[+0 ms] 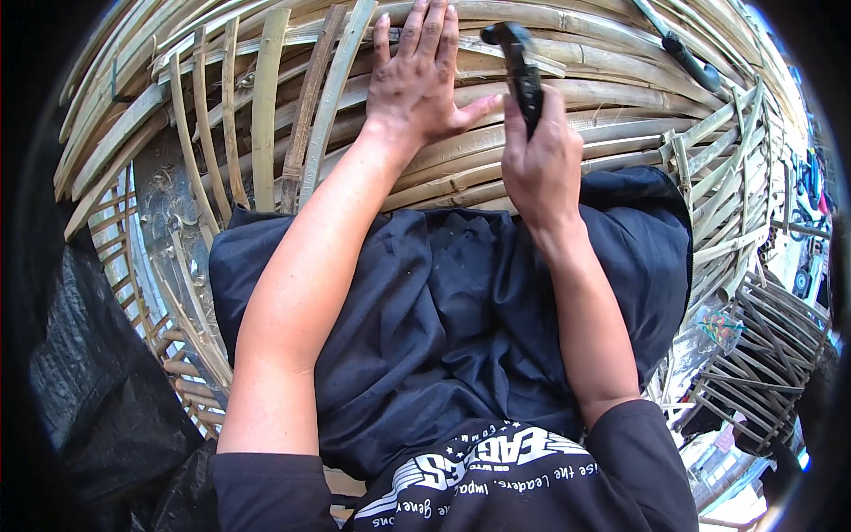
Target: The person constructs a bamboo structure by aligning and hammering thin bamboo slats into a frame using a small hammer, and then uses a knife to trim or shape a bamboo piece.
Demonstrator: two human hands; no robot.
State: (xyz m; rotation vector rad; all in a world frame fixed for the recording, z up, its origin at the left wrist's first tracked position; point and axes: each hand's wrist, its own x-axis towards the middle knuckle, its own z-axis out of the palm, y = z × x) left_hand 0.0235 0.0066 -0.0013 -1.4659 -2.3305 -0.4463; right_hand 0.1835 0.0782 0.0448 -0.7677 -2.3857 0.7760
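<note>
Upper centre, the left hand (412, 97) lies open, flat on long pale split-bamboo strips (612, 94); the right hand (542, 164) grips a black hammer-like tool (527, 84) (hammering, I'd judge). Striking calls for steady strips.

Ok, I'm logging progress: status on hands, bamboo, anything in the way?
Right hand gripping black tool. Left hand flat on bamboo strips. Possible snag: left thumb near tool.

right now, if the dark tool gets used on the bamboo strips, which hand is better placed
Probably the right hand: it grips the dark tool. The left hand lies palm down on the bamboo strips, holding no tool, so it seems better suited to steadying.
</note>
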